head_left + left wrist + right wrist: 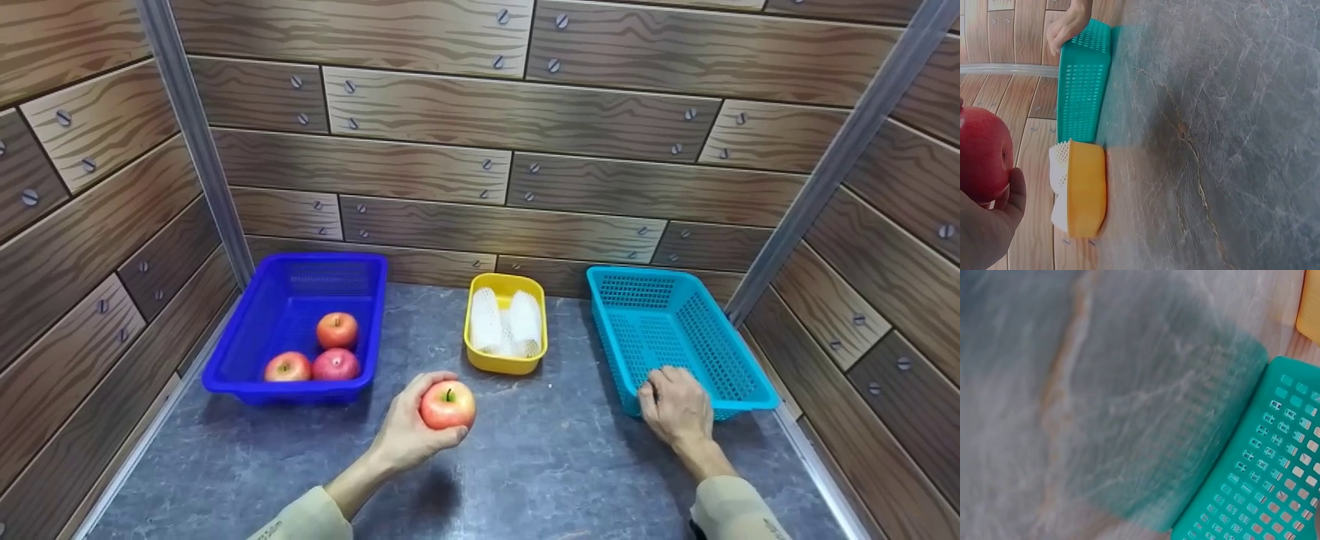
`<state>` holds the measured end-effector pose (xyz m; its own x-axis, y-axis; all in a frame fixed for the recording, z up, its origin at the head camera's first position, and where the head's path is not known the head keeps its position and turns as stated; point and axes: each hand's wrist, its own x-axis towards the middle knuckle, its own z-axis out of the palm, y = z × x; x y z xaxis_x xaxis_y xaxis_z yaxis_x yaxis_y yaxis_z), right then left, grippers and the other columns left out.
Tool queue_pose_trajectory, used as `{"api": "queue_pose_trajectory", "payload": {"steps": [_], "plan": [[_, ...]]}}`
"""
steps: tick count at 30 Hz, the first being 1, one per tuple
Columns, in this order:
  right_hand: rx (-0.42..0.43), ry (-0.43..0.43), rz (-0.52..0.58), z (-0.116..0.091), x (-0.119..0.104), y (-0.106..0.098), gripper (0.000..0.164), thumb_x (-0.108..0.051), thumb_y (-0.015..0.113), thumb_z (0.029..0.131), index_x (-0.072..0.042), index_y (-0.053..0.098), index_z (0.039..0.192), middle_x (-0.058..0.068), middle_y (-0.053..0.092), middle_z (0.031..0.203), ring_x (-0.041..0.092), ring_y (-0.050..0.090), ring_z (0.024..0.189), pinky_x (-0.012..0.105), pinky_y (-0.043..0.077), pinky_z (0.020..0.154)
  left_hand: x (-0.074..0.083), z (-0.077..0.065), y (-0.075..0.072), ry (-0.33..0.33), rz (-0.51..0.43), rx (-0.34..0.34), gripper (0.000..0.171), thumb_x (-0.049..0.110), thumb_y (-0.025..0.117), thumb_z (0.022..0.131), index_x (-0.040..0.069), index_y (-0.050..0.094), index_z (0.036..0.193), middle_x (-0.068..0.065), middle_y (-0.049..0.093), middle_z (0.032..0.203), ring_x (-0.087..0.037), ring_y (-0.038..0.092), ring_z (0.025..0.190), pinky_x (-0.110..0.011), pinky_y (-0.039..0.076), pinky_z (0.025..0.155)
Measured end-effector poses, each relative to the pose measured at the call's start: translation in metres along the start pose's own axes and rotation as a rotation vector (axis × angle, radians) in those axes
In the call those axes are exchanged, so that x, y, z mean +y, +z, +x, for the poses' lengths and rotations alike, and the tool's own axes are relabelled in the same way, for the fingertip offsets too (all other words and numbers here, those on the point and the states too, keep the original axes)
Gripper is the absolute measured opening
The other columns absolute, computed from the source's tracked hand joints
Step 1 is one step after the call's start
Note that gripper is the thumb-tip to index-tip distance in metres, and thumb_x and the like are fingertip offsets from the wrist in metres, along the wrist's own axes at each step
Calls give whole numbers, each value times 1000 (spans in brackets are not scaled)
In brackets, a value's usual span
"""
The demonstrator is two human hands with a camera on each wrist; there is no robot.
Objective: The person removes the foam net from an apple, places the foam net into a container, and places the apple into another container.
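A red-and-yellow apple (pixel 448 406) is in my left hand (pixel 412 427), thumb below and fingers behind it, raised over the grey table in front of the yellow basket. The left wrist view shows the same apple (pixel 983 154) at its left edge. My right hand (pixel 679 405) is at the near left corner of the teal basket (pixel 611 337), its fingers loosely curled and overlapping the rim. In the left wrist view, the right hand (pixel 1068 28) appears by the top of that basket. No fingers show in the right wrist view, only the basket's perforated side (pixel 1264 467).
At the left stands a blue basket (pixel 292 262) with three apples (pixel 337 330) inside. Between the two larger baskets, a small yellow basket (pixel 506 365) contains white foam net sleeves (pixel 486 321). Wood-patterned walls (pixel 435 165) enclose the table (pixel 540 465) at the back and sides.
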<state>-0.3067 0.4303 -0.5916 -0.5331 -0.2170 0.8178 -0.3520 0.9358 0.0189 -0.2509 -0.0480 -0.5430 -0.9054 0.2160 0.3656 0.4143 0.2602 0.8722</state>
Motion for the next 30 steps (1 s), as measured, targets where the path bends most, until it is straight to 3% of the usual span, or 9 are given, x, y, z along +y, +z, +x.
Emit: {"api": "queue_pose_trajectory", "payload": {"steps": [9, 19, 26, 30], "plan": [[13, -45, -3, -3, 2, 0, 15, -15, 65, 89, -9, 58, 78, 7, 51, 69, 30, 47, 62, 46, 40, 53, 8, 22, -17, -41, -4, 45, 70, 12, 95, 77, 18, 69, 141, -11, 79, 128, -21, 73, 113, -31, 60, 96], [6, -35, -7, 1, 3, 0, 14, -15, 64, 89, -8, 59, 79, 8, 53, 71, 33, 50, 64, 48, 42, 55, 6, 59, -62, -91, -87, 215, 67, 5, 92, 81, 11, 66, 142, -17, 74, 133, -21, 71, 110, -26, 59, 93], [5, -36, -6, 1, 2, 0, 13, -14, 64, 89, -7, 59, 79, 9, 53, 71, 33, 49, 63, 48, 42, 55, -9, 78, -104, -138, 21, 329, 68, 7, 90, 81, 7, 64, 144, -20, 73, 135, -30, 71, 115, -24, 55, 93], [6, -37, -1, 1, 1, 2, 14, -16, 61, 91, -7, 60, 80, 9, 54, 72, 33, 50, 64, 49, 43, 55, -20, 85, -129, -168, 119, 375, 69, 10, 87, 84, 3, 62, 148, -25, 70, 139, -36, 69, 122, -35, 54, 102]]}}
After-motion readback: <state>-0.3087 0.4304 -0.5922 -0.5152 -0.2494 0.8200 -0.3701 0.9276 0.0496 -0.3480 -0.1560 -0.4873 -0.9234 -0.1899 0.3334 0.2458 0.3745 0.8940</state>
